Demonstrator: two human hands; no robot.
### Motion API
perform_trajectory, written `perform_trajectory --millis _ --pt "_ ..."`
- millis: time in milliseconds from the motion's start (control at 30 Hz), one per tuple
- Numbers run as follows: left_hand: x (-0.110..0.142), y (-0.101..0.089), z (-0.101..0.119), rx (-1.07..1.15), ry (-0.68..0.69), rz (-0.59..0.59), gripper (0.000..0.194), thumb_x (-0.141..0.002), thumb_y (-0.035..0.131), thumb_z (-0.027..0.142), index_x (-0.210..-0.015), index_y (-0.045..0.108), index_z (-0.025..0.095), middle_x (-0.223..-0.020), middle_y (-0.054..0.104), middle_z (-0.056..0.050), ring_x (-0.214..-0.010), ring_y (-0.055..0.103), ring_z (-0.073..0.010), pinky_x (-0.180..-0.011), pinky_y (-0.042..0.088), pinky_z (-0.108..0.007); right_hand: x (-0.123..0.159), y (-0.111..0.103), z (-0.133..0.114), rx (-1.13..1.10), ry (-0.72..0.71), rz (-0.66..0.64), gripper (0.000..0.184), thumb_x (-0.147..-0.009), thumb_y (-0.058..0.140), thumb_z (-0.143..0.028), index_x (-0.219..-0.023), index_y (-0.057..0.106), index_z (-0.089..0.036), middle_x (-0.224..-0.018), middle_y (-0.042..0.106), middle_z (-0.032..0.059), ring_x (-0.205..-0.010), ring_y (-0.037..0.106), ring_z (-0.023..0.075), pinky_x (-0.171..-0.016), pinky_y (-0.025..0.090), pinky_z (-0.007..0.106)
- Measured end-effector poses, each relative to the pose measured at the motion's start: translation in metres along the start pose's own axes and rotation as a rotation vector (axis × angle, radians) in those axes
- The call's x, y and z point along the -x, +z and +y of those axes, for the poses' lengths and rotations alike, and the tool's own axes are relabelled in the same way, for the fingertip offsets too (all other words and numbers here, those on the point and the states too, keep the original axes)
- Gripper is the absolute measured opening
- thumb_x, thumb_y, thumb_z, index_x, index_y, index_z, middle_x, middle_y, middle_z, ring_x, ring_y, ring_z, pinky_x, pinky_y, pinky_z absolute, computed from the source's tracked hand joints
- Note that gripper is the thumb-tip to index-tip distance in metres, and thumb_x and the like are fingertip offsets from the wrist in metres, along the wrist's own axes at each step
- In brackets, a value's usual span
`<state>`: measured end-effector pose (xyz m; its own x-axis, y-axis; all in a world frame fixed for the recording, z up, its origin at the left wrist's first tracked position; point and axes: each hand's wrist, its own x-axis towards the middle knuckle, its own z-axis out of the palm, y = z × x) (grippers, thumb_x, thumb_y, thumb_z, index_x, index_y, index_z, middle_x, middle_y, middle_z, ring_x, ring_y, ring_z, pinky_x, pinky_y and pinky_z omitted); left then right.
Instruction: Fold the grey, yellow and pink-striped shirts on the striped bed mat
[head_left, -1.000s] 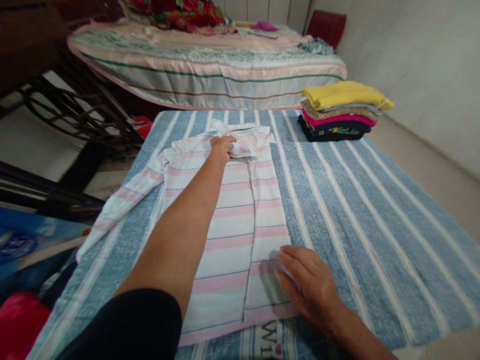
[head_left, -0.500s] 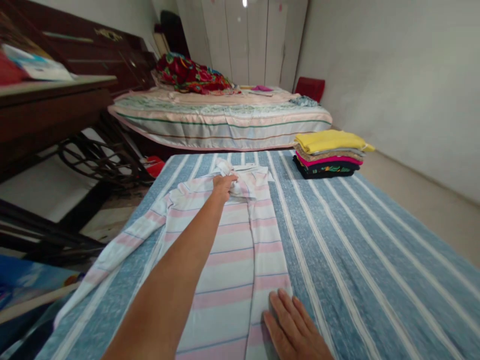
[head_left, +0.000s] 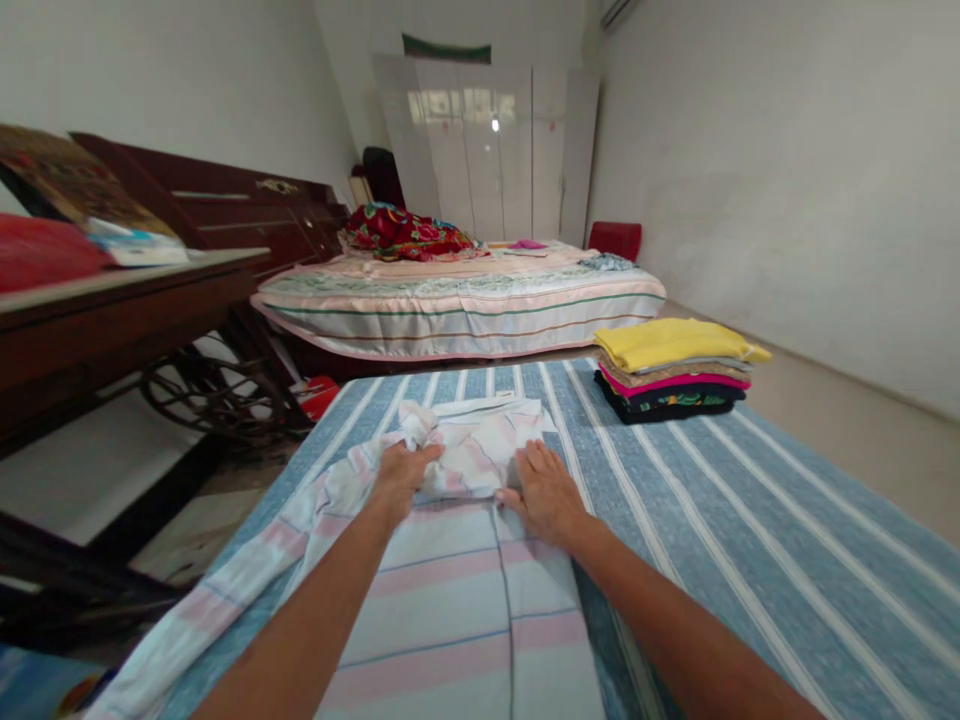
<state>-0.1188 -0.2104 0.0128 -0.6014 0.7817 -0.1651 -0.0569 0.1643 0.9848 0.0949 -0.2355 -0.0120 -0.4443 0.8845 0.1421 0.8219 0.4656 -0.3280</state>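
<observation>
A white long-sleeved shirt (head_left: 442, 575) with pink bands and thin blue lines lies lengthwise before me, its collar end far from me. One sleeve stretches toward the lower left; the other lies folded along the right side of the body. At the left of the bunched collar, my left hand (head_left: 401, 475) is closed on the fabric, its fingertips partly hidden. My right hand (head_left: 546, 492) rests on the right of the collar area, thumb apart from the fingers, touching the cloth.
Beneath the shirt is a blue bedspread (head_left: 720, 540) with white stripes. A stack of folded clothes (head_left: 675, 370), yellow on top, sits at the far right. Beyond stands another bed (head_left: 465, 310) with a red floral blanket (head_left: 409, 232). A dark wooden table (head_left: 135, 310) is on the left.
My right hand has moved from the shirt's lower right edge up to the collar. My left hand has shifted slightly left at the collar. The view has tilted up.
</observation>
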Motion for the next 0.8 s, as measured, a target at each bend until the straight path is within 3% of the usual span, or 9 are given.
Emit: perform_trajectory --millis 100,200,267,333,400,467,533,667,800 --pt "-0.001 -0.019 0.006 -0.198 -0.016 -0.084 0.022 -0.043 0.077 0.019 -0.061 0.064 0.019 -0.052 0.062 -0.003 -0.044 0.056 -0.0206 -0.039 0.039 -0.027 -0.017 0.011 0.011 -0.003 0.004 -0.044 0.075 -0.090 0.038 -0.058 -0.138 0.033 -0.001 -0.147 0.024 0.0242 -0.138 0.015 0.0326 -0.111 0.014 0.046" --pt "-0.007 -0.032 0.021 -0.598 0.047 -0.123 0.025 -0.042 0.079 0.027 -0.058 0.061 0.021 -0.055 0.062 -0.005 -0.059 0.062 -0.0306 -0.049 0.046 -0.036 -0.019 0.019 0.016 -0.016 -0.002 -0.048 0.080 -0.089 0.033 -0.064 -0.140 0.031 -0.001 -0.148 0.022 0.0235 -0.138 0.012 0.0326 -0.110 0.011 0.048" --pt "-0.010 -0.033 0.034 -0.863 0.183 -0.032 0.030 -0.038 0.081 0.028 -0.053 0.055 0.022 -0.059 0.063 -0.007 -0.076 0.063 -0.0376 -0.064 0.047 -0.043 -0.018 0.021 0.016 -0.028 0.002 -0.048 0.083 -0.088 0.030 -0.066 -0.140 0.030 -0.001 -0.149 0.020 0.0230 -0.139 0.011 0.0329 -0.110 0.010 0.049" --pt "-0.010 -0.023 0.044 -0.971 0.379 0.088 0.032 -0.039 0.080 0.027 -0.054 0.052 0.024 -0.071 0.066 -0.008 -0.094 0.059 -0.0403 -0.081 0.043 -0.047 -0.018 0.021 0.016 -0.045 0.002 -0.055 0.084 -0.088 0.029 -0.067 -0.141 0.029 -0.001 -0.149 0.020 0.0234 -0.139 0.011 0.0335 -0.110 0.010 0.049" --pt "-0.006 0.000 0.049 -0.882 0.563 0.076 0.027 -0.044 0.076 0.023 -0.061 0.055 0.025 -0.087 0.068 -0.008 -0.105 0.055 -0.0378 -0.093 0.037 -0.046 -0.018 0.020 0.016 -0.057 -0.001 -0.060 0.085 -0.088 0.027 -0.067 -0.141 0.029 0.000 -0.148 0.019 0.0240 -0.138 0.011 0.0341 -0.110 0.010 0.050" --pt "-0.001 0.034 0.046 -0.697 0.649 -0.112 0.026 -0.046 0.073 0.015 -0.065 0.060 0.025 -0.089 0.068 -0.009 -0.104 0.056 -0.0344 -0.098 0.034 -0.041 -0.019 0.019 0.015 -0.063 -0.001 -0.067 0.086 -0.088 0.026 -0.068 -0.141 0.029 0.000 -0.148 0.019 0.0240 -0.139 0.010 0.0345 -0.110 0.010 0.050" --pt "-0.001 0.074 0.039 -0.620 0.657 -0.263 0.024 -0.046 0.072 0.011 -0.058 0.058 0.025 -0.078 0.067 -0.007 -0.095 0.060 -0.0319 -0.096 0.037 -0.038 -0.019 0.018 0.015 -0.066 0.001 -0.074 0.087 -0.088 0.025 -0.068 -0.141 0.029 0.000 -0.148 0.019 0.0240 -0.139 0.010 0.0346 -0.110 0.010 0.051" --pt "-0.018 0.142 0.022 -0.627 0.635 -0.304 0.030 -0.046 0.073 0.008 -0.044 0.048 0.024 -0.057 0.060 -0.004 -0.092 0.061 -0.0314 -0.093 0.039 -0.038 -0.018 0.018 0.014 -0.069 0.000 -0.063 0.085 -0.089 0.024 -0.066 -0.141 0.030 0.000 -0.148 0.019 0.0236 -0.139 0.010 0.0344 -0.111 0.010 0.050" --pt "-0.042 0.171 0.015 -0.700 0.532 -0.378 0.032 -0.045 0.071 0.008 -0.036 0.044 0.023 -0.043 0.049 0.000 -0.079 0.063 -0.0273 -0.078 0.045 -0.032 -0.019 0.018 0.015 -0.067 0.008 -0.065 0.086 -0.089 0.023 -0.067 -0.141 0.029 0.000 -0.149 0.019 0.0232 -0.139 0.009 0.0350 -0.110 0.011 0.050"
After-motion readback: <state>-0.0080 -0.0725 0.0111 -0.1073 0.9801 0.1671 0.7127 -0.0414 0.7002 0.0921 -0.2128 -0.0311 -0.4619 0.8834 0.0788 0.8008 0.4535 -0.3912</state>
